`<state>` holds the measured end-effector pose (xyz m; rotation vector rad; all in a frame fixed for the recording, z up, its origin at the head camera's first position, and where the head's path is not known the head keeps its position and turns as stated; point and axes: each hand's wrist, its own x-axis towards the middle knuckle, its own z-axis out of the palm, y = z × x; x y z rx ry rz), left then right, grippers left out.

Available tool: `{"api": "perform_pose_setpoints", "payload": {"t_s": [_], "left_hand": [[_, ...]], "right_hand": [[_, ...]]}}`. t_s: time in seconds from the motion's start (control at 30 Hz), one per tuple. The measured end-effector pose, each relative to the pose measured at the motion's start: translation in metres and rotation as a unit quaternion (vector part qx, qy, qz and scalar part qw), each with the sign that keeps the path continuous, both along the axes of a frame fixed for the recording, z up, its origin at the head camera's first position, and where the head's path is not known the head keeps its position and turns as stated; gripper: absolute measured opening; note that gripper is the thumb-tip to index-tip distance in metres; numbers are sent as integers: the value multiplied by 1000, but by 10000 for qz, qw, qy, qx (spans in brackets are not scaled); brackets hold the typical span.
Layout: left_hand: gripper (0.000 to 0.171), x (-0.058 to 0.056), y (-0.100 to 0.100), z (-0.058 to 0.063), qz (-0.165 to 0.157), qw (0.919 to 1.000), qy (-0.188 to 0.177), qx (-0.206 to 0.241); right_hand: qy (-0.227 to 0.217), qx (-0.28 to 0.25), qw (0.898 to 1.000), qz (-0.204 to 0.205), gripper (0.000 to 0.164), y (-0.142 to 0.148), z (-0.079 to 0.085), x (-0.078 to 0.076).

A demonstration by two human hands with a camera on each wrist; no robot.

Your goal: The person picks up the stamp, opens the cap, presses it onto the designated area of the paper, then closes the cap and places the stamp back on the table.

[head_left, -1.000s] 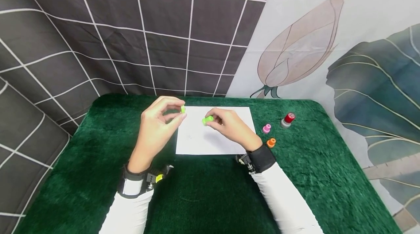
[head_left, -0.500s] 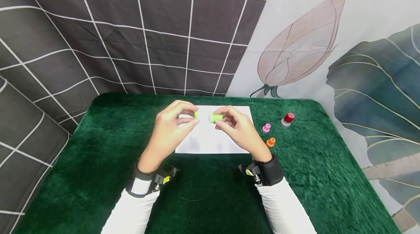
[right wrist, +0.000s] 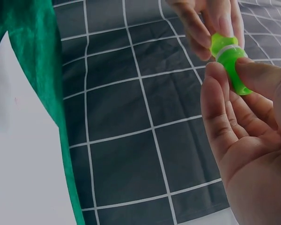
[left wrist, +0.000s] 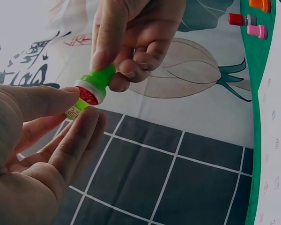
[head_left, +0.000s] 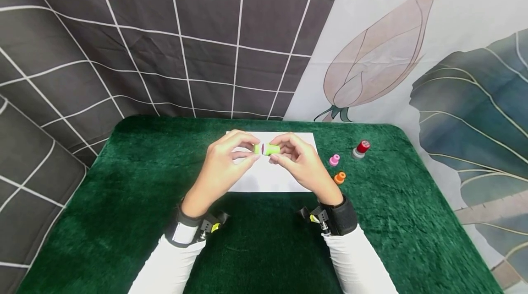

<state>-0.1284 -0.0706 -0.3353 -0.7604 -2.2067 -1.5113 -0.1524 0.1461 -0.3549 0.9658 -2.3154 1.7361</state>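
Both hands meet above the white paper [head_left: 272,177]. My right hand [head_left: 299,159] pinches the green body of a small toy stamp [left wrist: 102,78] between thumb and fingers. Its red stamping face shows inside a white ring in the left wrist view. My left hand [head_left: 227,161] pinches the yellow-green cap [left wrist: 76,109] of the stamp by thumb and fingertips, facing that red end. Cap and stamp lie nearly in line, close together; in the right wrist view the cap [right wrist: 222,43] appears to meet the white ring.
Right of the paper stand a pink stamp [head_left: 334,160], an orange stamp [head_left: 340,178] and a red-topped stamp [head_left: 361,148] on the green cloth [head_left: 396,202]. Small faint printed marks dot the paper in the left wrist view. A gridded curtain [head_left: 210,60] hangs behind.
My left hand has moved right with the cap, up to the stamp. My right hand has turned the stamp sideways and shifted slightly right. The gap between cap and stamp has nearly closed.
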Motion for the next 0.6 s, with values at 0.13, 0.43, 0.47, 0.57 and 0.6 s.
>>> {"api": "perform_pose_setpoints", "payload": {"t_s": [0.13,0.43,0.47,0.57,0.6], "left_hand": [[26,0,2,-1,-55,10000,-1,-30],[27,1,4,-2,-201,9998,-55,-20],[27,1,4,-2,-213,9998,-60,-14],[26,2,4,-2,-214,9997,-82,-21],[26,2,5,-2,-207,9997,-86,-15]], "right_hand": [[86,-20,9999,48,26,-1,2,2],[162,-7,9998,76,26,-1,4,5],[175,-5,9998,78,26,-2,4,5],[222,-18,9997,82,25,-3,4,5],[241,-26,9997,72,25,-3,4,5]]}}
